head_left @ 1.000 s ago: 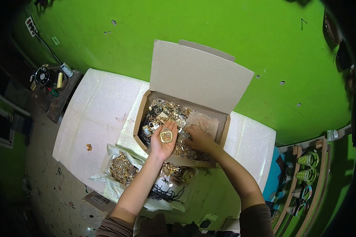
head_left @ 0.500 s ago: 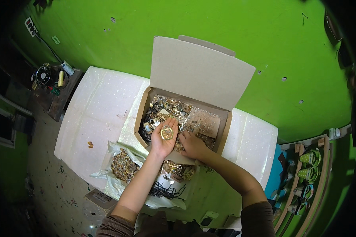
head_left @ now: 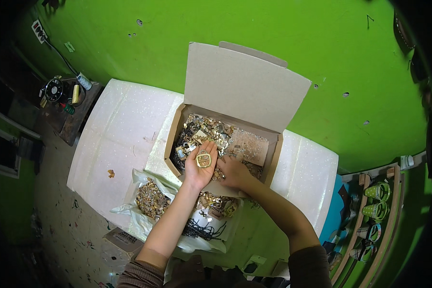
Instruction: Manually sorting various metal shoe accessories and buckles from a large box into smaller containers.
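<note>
A: Checking grip first: what did each hand hold?

B: Left hand lay palm up, fingers spread flat, not clenched. A gold buckle rested loose on the palm. Right hand was palm down, fingers curled into the fittings just beside the left. Whether it grasped a piece could not be told.

A: Location of buckle and hands?

B: Both were over the near half of the open box, above its front wall. The lid stood upright at the far side.

A: Edges and free room?

B: The box sat on a white table. Its left half was bare but for one small scrap. A plastic bag of more fittings lay at the near edge, under the left forearm. The green wall closed the far side.
</note>
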### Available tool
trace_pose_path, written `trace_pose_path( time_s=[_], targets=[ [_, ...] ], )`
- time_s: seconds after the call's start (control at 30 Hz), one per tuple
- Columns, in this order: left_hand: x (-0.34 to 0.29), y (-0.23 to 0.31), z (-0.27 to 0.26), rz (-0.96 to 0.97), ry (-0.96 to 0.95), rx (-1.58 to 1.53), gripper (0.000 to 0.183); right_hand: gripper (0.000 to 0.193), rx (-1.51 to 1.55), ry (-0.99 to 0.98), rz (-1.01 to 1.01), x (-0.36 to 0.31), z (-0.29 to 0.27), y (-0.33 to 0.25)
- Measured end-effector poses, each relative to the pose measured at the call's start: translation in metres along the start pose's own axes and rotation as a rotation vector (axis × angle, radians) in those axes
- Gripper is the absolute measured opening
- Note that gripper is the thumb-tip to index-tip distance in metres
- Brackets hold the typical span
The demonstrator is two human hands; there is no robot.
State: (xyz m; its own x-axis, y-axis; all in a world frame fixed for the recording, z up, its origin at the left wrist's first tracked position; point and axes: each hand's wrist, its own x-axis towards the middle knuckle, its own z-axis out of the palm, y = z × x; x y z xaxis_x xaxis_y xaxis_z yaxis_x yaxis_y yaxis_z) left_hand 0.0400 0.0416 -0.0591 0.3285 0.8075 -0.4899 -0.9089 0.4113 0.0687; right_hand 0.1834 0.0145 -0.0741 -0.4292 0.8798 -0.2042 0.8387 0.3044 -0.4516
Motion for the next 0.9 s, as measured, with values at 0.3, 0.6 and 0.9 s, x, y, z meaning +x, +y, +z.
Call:
trace_pose_path(
  time_s=[0.3,0.6,0.9],
  targets=[
    [0.000,0.001,-0.002,-0.007,-0.034,-0.014,0.037,0.035,0.146,0.248,-0.061,0.007,-0.001,0.023],
    [0.001,0.000,0.001,-0.005,0.001,0.011,0.038,0.036,-0.036,0.180,-0.043,-0.005,0.001,0.002],
    [0.001,0.000,0.002,-0.007,0.006,0.005,0.037,0.039,-0.143,0.122,0.045,0.003,0.000,-0.005]
  ],
)
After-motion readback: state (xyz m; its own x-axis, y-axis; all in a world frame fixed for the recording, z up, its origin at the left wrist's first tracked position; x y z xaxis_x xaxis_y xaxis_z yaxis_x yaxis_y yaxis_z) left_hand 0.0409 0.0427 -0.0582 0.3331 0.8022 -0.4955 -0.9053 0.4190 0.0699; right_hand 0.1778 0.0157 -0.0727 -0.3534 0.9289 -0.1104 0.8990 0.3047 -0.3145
